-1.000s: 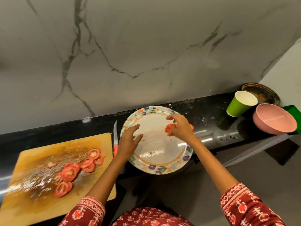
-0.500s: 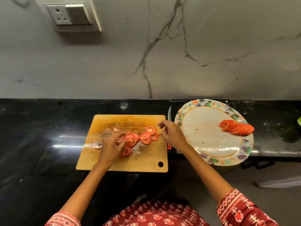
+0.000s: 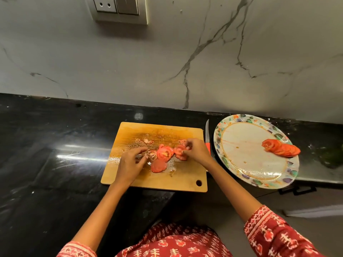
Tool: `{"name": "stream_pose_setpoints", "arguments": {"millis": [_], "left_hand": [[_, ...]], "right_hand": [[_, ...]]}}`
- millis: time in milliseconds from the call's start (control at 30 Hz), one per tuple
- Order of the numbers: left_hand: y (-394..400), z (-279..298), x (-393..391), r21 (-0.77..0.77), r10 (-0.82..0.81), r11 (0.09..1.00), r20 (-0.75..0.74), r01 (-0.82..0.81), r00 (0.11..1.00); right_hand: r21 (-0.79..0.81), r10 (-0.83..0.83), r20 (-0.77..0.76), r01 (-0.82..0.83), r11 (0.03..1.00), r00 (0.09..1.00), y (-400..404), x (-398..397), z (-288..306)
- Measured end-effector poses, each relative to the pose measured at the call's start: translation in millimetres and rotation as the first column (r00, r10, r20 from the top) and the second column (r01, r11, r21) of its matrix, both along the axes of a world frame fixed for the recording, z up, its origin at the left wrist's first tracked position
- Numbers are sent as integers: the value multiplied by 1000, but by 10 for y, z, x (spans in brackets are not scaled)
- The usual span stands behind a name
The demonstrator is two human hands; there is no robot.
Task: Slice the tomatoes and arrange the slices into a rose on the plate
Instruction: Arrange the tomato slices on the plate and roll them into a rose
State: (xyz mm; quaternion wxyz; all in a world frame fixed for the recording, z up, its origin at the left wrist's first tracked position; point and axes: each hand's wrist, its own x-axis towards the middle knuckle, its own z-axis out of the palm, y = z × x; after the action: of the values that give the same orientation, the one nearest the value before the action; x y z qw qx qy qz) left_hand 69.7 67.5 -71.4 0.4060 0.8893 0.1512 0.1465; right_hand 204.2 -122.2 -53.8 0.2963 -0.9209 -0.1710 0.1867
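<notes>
Pinching a tomato slice (image 3: 179, 149) with the right hand (image 3: 196, 152) over the cutting board (image 3: 130, 130) at frame centre. Resting the relaxed, empty left hand (image 3: 130, 164) beside loose slices (image 3: 164, 154). Lying fanned on the plate (image 3: 241, 175) at right: more slices (image 3: 281, 147).

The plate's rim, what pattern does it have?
The plate has a multicoloured floral rim around a plain cream centre, seen best in the head view.

**What the view keeps back**

The right hand (image 3: 197, 152) covers part of the knife (image 3: 207, 135) handle and several tomato slices (image 3: 164, 153) on the cutting board (image 3: 157, 179). Whether its fingertips pinch a slice cannot be told. The wall socket (image 3: 118, 8) is cut by the top edge. At the worktop's (image 3: 55, 145) right edge, a green blur stays unreadable.
</notes>
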Motion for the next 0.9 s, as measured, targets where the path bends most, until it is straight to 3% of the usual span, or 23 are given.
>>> {"name": "stream_pose_setpoints", "arguments": {"millis": [167, 300, 333, 433, 500, 633, 700, 767, 900], "left_hand": [[-85, 0, 38, -97, -41, 994, 9, 42, 999], [-217, 23, 81, -306, -84, 950, -63, 60, 995], [-264, 67, 87, -433, -84, 901, -89, 38, 992], [-358, 211, 105, -776, -26, 619, -175, -122, 984], [-308, 240, 126, -821, 91, 524, -213, -229, 973], [-153, 294, 140, -830, 188, 462, -254, -313, 949], [-110, 306, 119, -823, 191, 481, -239, -303, 952], [-39, 263, 77, -768, 213, 569, -206, -293, 955], [117, 158, -25, -560, 252, 767, -185, -312, 950]], "right_hand": [[86, 3, -89, 5, 996, 996, -83, 43, 233], [244, 67, -187, -19, 970, 980, 67, -40, 411], [288, 81, -220, -14, 957, 972, 131, -81, 446], [398, 93, -330, 48, 916, 939, 309, -206, 488], [410, 90, -371, 75, 909, 924, 396, -273, 484], [399, 79, -376, 84, 913, 923, 469, -320, 451], [399, 71, -380, 95, 912, 922, 481, -326, 443], [386, 29, -350, 116, 915, 936, 454, -304, 425], [209, -92, -89, 109, 972, 992, 212, -123, 274]]}}
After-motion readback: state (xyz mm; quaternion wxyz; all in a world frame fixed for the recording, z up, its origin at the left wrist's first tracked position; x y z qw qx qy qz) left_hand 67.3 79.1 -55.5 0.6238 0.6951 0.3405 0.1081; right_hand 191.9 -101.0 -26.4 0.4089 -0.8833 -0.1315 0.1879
